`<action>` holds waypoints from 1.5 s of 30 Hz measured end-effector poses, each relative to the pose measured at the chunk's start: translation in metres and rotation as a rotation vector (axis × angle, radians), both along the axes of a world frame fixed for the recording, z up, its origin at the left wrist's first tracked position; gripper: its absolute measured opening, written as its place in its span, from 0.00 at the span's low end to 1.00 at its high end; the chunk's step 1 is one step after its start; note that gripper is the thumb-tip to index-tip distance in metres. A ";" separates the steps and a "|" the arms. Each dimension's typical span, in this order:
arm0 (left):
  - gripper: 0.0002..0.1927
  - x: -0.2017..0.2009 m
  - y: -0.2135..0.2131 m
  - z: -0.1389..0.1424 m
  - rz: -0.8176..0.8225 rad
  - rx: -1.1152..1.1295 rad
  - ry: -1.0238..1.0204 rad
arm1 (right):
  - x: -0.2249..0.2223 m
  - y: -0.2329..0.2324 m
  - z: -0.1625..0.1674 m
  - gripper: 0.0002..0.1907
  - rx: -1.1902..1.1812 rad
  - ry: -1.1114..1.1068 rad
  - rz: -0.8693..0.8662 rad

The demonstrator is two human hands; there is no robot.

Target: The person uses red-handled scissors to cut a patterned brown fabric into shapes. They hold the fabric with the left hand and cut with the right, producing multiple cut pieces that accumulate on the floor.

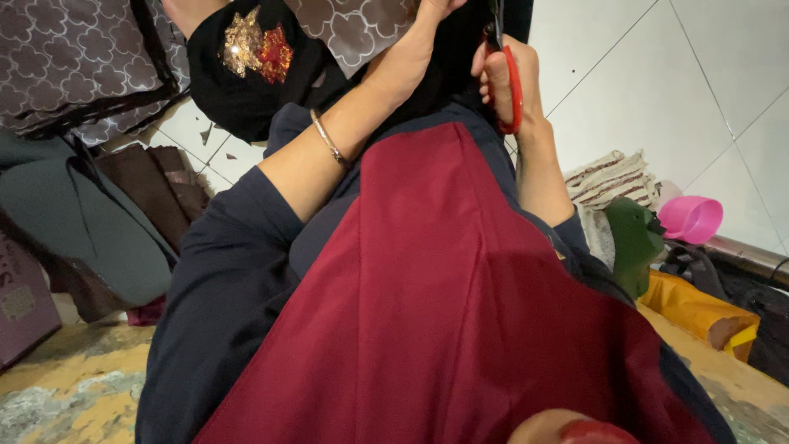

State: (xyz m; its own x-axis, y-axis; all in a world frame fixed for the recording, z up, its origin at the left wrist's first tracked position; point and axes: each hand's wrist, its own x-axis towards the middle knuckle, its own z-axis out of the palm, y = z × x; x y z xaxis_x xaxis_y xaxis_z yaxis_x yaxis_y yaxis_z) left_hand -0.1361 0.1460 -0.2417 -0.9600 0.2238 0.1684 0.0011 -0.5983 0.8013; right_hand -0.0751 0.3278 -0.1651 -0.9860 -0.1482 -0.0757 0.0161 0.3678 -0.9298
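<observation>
My right hand (503, 78) grips red-handled scissors (513, 90) near the top of the view, fingers through the loops and blades pointing up out of frame. My left hand (438, 8) reaches to the top edge beside a black cloth (448, 57); its fingers are cut off by the frame. A thin metal bracelet (329, 140) sits on my left wrist. A large maroon cloth (444, 304) lies over my lap, just below both hands, with dark navy sleeves on either side.
A black piece with gold and red sequins (246, 49) lies at the upper left beside patterned grey-brown fabrics (74, 57). Dark folded cloths (99, 222) lie on the left. On the right are striped cloth (612, 177), a pink plastic cup (692, 218), a green object (634, 238) and yellow cloth (699, 308).
</observation>
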 end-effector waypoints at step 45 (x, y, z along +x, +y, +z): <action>0.31 0.015 -0.018 0.048 -0.106 -0.058 -0.022 | -0.003 -0.018 0.004 0.44 -0.148 -0.053 0.037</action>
State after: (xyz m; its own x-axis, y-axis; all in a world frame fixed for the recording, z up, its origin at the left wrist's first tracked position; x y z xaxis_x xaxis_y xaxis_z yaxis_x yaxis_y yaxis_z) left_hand -0.1214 0.1280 -0.1936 -0.9337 0.3332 0.1311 -0.0782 -0.5470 0.8335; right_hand -0.0785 0.3100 -0.1612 -0.9749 -0.1979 -0.1022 0.0556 0.2283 -0.9720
